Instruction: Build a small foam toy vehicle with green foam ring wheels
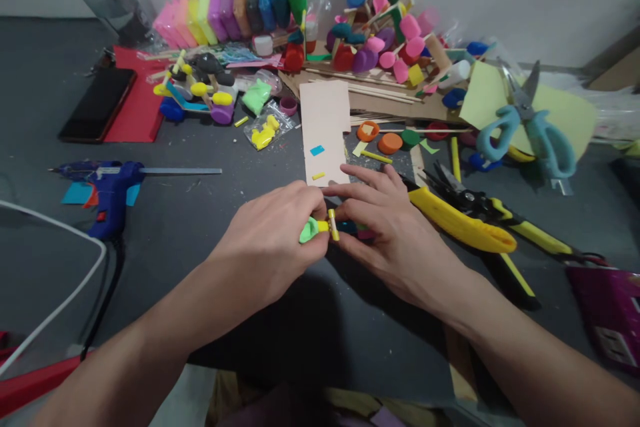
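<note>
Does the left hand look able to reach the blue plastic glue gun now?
Probably yes; I see nothing standing between the left hand and the glue gun, though that hand holds a small green-and-yellow piece.

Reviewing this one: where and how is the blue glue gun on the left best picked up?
Probably by its handle, coming from the near right side. The glue gun lies flat with the handle angled toward the person, while the nozzle points left and a pale stick juts out right. That side seems to avoid the white cable curving close by the handle's lower end.
</note>
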`<state>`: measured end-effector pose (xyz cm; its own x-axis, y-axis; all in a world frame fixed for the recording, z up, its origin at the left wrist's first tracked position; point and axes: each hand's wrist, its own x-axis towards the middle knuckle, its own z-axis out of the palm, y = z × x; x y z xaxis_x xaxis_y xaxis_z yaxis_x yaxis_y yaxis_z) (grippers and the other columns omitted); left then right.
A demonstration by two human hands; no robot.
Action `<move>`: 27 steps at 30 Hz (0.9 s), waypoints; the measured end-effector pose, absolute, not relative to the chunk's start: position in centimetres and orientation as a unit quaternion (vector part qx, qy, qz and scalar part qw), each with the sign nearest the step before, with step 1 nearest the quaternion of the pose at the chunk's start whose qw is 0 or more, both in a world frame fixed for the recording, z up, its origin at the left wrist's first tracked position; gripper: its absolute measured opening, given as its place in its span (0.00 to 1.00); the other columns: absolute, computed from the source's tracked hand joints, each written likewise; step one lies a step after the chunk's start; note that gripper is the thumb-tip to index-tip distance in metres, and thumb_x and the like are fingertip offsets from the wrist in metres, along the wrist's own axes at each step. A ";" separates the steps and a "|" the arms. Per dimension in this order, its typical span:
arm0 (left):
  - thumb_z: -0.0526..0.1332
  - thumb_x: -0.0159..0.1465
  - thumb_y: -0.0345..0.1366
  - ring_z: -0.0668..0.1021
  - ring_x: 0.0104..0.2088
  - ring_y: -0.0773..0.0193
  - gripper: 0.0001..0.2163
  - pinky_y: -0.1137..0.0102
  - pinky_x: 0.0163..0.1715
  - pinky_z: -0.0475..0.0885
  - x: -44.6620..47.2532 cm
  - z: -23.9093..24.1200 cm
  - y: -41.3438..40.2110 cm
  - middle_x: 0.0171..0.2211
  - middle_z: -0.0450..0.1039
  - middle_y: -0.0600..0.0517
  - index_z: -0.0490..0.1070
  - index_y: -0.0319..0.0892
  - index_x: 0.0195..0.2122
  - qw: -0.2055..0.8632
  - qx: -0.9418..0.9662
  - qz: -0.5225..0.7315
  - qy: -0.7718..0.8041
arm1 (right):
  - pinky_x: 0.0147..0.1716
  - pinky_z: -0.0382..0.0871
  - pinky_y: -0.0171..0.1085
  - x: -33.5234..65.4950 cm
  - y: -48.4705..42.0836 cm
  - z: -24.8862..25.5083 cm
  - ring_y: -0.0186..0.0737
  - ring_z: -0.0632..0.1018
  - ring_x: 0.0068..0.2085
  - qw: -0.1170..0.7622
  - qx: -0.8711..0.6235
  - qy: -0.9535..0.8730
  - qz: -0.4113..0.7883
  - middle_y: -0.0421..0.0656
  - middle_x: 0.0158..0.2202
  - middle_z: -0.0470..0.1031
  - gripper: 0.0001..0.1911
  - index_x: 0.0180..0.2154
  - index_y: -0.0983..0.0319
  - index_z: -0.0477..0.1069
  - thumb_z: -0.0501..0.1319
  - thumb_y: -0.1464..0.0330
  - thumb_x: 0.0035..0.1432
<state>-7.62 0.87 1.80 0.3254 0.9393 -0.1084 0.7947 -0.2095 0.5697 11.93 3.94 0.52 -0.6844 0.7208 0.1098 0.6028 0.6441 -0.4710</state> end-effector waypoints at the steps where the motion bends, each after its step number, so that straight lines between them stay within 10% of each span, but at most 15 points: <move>1: 0.60 0.64 0.34 0.72 0.35 0.62 0.02 0.66 0.33 0.60 -7.6 1.9 0.9 0.36 0.72 0.55 0.66 0.45 0.35 0.276 0.766 0.133 0.565 | 0.64 0.46 0.74 12.0 4.0 0.6 0.60 0.66 0.67 0.144 -0.370 -0.895 0.203 0.46 0.55 0.79 0.04 0.37 0.57 0.76 0.63 0.72 0.61; 27: 0.59 0.64 0.31 0.71 0.35 0.62 0.01 0.66 0.34 0.59 -6.9 2.1 1.0 0.36 0.71 0.55 0.68 0.43 0.36 0.259 0.767 0.125 0.574 | 0.64 0.45 0.74 11.9 3.8 0.7 0.59 0.70 0.64 0.165 -0.371 -0.890 0.206 0.45 0.48 0.82 0.04 0.38 0.59 0.77 0.64 0.73 0.61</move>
<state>-6.94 0.98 2.11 0.3100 0.9450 -0.1046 0.8153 -0.2077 0.5405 11.88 3.79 0.68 -0.6704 0.7284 0.1415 0.5923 0.6402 -0.4891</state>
